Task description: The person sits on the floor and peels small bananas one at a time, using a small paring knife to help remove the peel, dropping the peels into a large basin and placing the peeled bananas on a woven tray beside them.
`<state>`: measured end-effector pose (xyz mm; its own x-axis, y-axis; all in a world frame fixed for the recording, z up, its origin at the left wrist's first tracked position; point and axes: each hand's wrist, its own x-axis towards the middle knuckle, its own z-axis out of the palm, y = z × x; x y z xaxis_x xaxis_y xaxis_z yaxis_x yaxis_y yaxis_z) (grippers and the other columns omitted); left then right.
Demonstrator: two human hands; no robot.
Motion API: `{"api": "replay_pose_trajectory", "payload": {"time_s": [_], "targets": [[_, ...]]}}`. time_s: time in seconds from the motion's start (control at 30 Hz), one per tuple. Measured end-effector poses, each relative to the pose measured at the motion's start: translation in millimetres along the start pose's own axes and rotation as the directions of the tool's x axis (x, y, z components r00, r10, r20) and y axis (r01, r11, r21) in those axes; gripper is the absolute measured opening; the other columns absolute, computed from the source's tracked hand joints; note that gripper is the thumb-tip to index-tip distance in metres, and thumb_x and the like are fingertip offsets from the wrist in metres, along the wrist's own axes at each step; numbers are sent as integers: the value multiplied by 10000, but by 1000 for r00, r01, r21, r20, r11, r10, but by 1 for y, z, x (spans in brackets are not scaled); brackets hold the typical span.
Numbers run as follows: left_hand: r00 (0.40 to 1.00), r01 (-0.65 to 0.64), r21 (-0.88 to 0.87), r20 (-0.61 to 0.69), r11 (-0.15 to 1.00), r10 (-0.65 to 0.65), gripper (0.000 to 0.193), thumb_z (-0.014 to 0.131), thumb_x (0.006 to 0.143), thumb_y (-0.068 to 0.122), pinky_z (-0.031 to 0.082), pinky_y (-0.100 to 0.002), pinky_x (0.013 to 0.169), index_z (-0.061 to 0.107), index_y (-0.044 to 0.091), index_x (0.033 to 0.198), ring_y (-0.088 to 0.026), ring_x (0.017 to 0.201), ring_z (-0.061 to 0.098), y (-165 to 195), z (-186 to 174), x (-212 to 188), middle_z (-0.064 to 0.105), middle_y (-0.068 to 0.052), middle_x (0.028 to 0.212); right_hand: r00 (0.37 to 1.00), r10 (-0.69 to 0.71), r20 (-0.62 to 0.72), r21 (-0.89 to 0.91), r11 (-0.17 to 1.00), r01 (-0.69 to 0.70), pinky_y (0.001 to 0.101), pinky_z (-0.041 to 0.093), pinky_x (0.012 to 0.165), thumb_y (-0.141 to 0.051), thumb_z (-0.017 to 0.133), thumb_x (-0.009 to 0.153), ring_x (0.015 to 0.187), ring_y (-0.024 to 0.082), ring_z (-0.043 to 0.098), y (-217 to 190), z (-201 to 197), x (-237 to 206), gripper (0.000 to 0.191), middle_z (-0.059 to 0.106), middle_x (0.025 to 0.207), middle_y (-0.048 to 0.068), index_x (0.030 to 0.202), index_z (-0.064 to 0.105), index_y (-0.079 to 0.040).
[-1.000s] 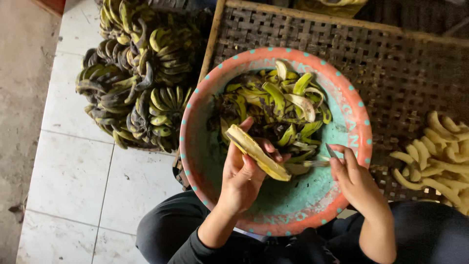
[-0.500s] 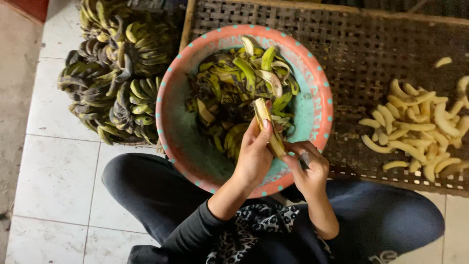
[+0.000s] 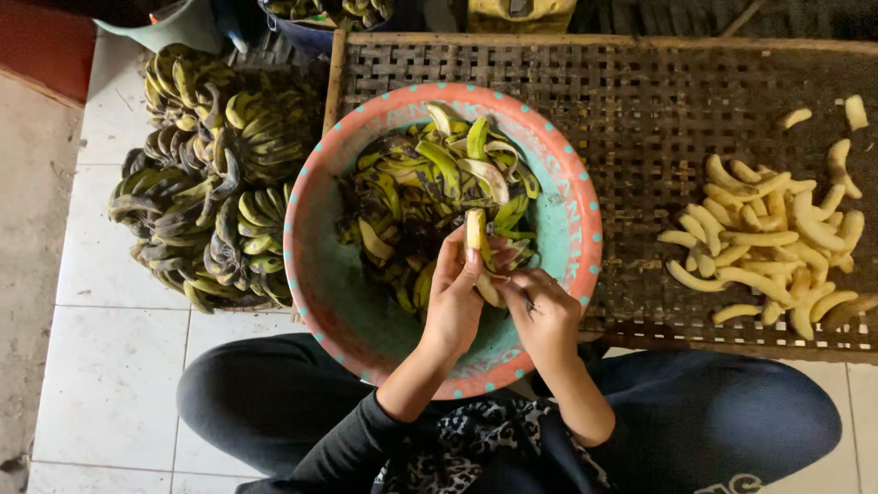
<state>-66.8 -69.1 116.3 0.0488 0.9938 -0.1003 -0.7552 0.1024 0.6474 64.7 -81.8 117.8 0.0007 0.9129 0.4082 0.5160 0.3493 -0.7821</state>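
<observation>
My left hand [image 3: 455, 302] grips a partly peeled banana [image 3: 476, 234] upright over a large turquoise basin with a pink rim [image 3: 315, 274]. My right hand [image 3: 545, 316] is closed right beside it at the banana's lower end, pinching something small and thin; I cannot make out what. The basin holds a heap of green and blackened banana peels [image 3: 416, 197]. Both hands are above the basin's near half, over my crossed legs.
Bunches of unpeeled green bananas [image 3: 206, 192] lie piled on the white tiled floor at the left. A woven bamboo rack [image 3: 658, 101] stretches behind the basin, with several pale peeled bananas [image 3: 777, 247] heaped on its right side. Buckets stand at the top edge.
My right hand has come in from the basin's right side to meet the banana. The left hand has turned the banana from lying crosswise to standing upright. The view has shifted left.
</observation>
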Motion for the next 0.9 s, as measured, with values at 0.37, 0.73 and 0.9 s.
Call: {"api": "replay_pose_trajectory", "payload": {"time_s": [0.37,0.73,0.9], "targets": [[957,251,-101,178,963,-230,210,470,1203,194,468,-421,1106,526,33,1325,-217,1255,597,40,-95,35,632,-58,1314,796,542,268,448,662,-601,253,313,410,-254,684,995,457,46,441,16,46,15,221,572,627,-17,936,713,-44],[993,87,225,61,971,-103,550,833,857,105,549,-349,966,566,26,1331,-170,1105,668,33,-100,37,684,-94,1232,602,712,361,623,297,-724,226,328,407,-289,639,1025,462,28,437,-2,76,23,229,564,647,-61,924,636,-84],[955,276,-54,131,960,-267,449,801,875,59,572,-395,879,602,13,1274,-212,987,704,39,-99,40,729,-75,1108,540,639,547,751,-90,-654,180,301,387,-307,598,1044,425,6,389,20,78,21,246,491,591,-82,968,648,-78]]}}
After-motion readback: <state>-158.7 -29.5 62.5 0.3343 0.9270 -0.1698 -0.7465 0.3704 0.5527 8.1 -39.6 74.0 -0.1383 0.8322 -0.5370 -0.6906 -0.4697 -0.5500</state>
